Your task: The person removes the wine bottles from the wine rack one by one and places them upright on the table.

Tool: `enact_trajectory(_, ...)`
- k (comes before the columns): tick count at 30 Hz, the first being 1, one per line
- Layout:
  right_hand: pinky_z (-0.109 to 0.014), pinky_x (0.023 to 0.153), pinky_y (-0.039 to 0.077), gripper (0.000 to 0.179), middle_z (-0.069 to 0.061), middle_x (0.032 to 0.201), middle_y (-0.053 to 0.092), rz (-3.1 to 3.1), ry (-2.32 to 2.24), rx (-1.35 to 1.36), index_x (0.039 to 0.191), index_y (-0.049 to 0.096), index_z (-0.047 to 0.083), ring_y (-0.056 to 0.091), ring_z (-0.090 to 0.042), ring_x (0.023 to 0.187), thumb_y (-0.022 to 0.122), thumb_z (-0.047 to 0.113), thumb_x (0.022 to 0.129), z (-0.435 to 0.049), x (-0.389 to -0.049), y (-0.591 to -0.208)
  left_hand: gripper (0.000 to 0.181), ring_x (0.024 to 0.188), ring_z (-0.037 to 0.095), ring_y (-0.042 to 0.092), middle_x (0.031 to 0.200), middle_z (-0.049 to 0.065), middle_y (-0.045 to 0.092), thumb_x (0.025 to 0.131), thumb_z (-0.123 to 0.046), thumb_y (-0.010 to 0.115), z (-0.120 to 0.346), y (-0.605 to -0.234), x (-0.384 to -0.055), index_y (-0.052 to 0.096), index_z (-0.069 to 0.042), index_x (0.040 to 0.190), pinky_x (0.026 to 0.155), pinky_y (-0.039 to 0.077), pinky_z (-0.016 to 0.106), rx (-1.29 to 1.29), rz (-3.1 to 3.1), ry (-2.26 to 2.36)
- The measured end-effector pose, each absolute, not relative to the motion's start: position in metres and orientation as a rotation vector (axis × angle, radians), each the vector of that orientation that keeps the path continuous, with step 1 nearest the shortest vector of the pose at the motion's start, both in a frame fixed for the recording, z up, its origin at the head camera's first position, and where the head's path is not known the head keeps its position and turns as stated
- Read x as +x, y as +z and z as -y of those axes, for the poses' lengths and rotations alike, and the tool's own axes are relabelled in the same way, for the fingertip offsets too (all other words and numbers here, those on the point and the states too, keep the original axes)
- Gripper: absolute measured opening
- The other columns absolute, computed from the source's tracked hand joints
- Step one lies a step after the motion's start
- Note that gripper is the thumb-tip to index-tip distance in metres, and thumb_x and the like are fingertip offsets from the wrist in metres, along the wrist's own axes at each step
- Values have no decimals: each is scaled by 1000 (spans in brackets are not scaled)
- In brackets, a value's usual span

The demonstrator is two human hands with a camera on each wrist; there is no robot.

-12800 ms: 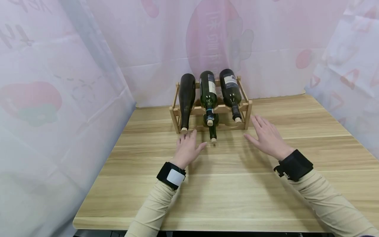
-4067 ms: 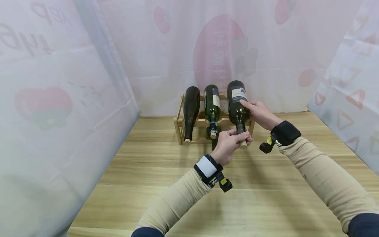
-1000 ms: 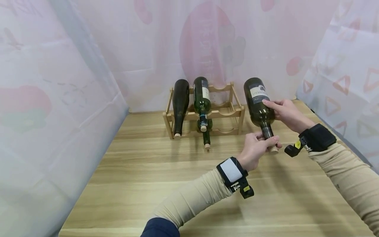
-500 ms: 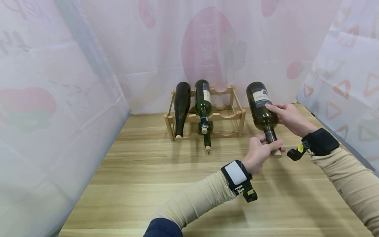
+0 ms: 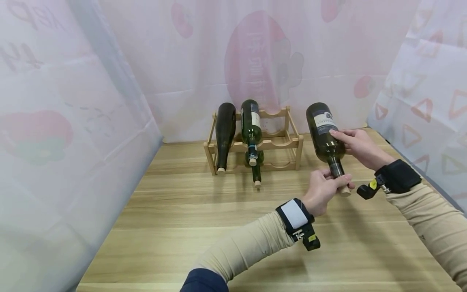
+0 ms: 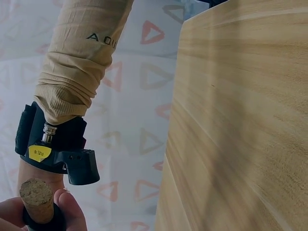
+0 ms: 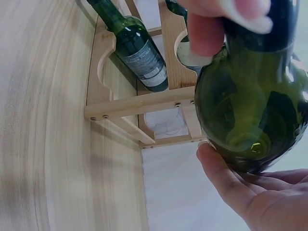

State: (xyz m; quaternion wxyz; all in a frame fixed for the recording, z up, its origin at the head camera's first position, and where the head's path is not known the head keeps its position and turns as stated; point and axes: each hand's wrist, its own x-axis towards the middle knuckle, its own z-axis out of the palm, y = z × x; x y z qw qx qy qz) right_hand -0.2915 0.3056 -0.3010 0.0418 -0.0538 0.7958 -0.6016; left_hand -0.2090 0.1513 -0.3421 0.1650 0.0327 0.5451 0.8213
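Observation:
A dark green wine bottle [image 5: 324,140] with a white and blue label is held off the rack, right of it, its neck tilted down towards me. My left hand [image 5: 320,191] pinches the neck just behind the cork. The right hand [image 5: 361,148] grips the body from the right, thumb over the label. The left wrist view shows the cork [image 6: 37,195] end-on between fingers. From the right wrist, the green glass body [image 7: 245,106] rests on the right fingers. A wooden wine rack [image 5: 268,144] bears a dark bottle [image 5: 225,125] and a green bottle [image 5: 251,127] on top.
Below, another green bottle [image 5: 257,172] lies in the rack's lower tier, its corked neck sticking out forward. The rack stands near the back of the wooden table [image 5: 175,235]. Printed curtains [image 5: 182,109] close off the back and sides.
Both hands, open near the rack at first, took hold of the right-hand top bottle, lifted it out and carried it right. In the last second it has barely moved.

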Motion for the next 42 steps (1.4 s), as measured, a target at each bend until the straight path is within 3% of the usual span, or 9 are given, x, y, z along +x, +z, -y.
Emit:
enact_trajectory(2, -15, 77, 52, 58, 16, 89, 64, -2443, -1837, -157, 130, 43, -9, 63, 2, 84, 51, 39, 99, -307, -292, -301, 6, 84, 35, 72, 74, 19, 72, 84, -2, 71, -152, -343, -209, 68, 0, 89, 62, 56, 23, 94, -1554, 2338)
enact_trajectory(9, -13, 78, 51, 70, 19, 90, 62, -2474, -1788, -151, 139, 34, -14, 61, 5, 86, 49, 42, 99, -310, -292, -301, 8, 90, 42, 69, 91, 31, 70, 84, -2, 71, -157, -345, -209, 67, 1, 90, 63, 57, 25, 98, -1563, 2336)
enact_trajectory(13, -11, 78, 50, 74, 20, 91, 60, -2480, -1754, -165, 142, 28, -16, 61, 6, 86, 47, 42, 100, -312, -291, -302, 9, 90, 43, 69, 89, 31, 70, 85, -1, 70, -159, -347, -208, 67, 4, 92, 62, 57, 25, 95, -1569, 2333)
enact_trajectory(20, -11, 78, 50, 73, 23, 91, 60, -2475, -1759, -175, 142, 27, -16, 60, 7, 86, 46, 41, 101, -316, -290, -304, 4, 88, 41, 70, 90, 32, 69, 85, -1, 70, -159, -347, -208, 67, -4, 84, 60, 54, 22, 110, -1554, 2320)
enact_trajectory(30, -10, 79, 50, 77, 2, 115, 51, -2550, -1689, -194, 148, 18, -12, 58, 10, 89, 43, 43, 101, -319, -289, -307, 4, 82, 33, 73, 95, 35, 68, 85, -1, 70, -158, -349, -210, 69, 0, 89, 61, 55, 22, 174, -1529, 2320)
enact_trajectory(35, -11, 77, 49, 70, 18, 102, 55, -2648, -1608, -292, 147, 24, -10, 57, 10, 89, 38, 42, 103, -322, -284, -308, 3, 88, 38, 71, 102, 38, 65, 87, -2, 67, -155, -346, -212, 69, 0, 89, 65, 57, 24, 203, -1465, 2332)
enact_trajectory(37, -12, 76, 49, 66, 10, 107, 59, -2708, -1583, -346, 147, 26, -8, 56, 11, 89, 34, 41, 104, -322, -280, -309, 4, 89, 38, 71, 105, 39, 63, 88, -2, 66, -154, -344, -212, 70, 0, 89, 69, 59, 27, 220, -1434, 2338)
enact_trajectory(39, -11, 75, 49, 61, -9, 123, 59, -2776, -1558, -404, 149, 25, -6, 54, 14, 89, 31, 37, 105, -322, -275, -312, 5, 87, 35, 72, 107, 41, 61, 89, -2, 66, -153, -342, -213, 70, 2, 90, 73, 59, 29, 241, -1401, 2338)
enact_trajectory(42, -8, 75, 48, 53, -34, 139, 44, -2900, -1522, -523, 149, 26, -4, 51, 19, 90, 30, 27, 106, -322, -266, -317, 10, 78, 25, 73, 109, 43, 58, 90, -2, 64, -150, -341, -213, 69, 6, 95, 76, 59, 30, 278, -1380, 2326)
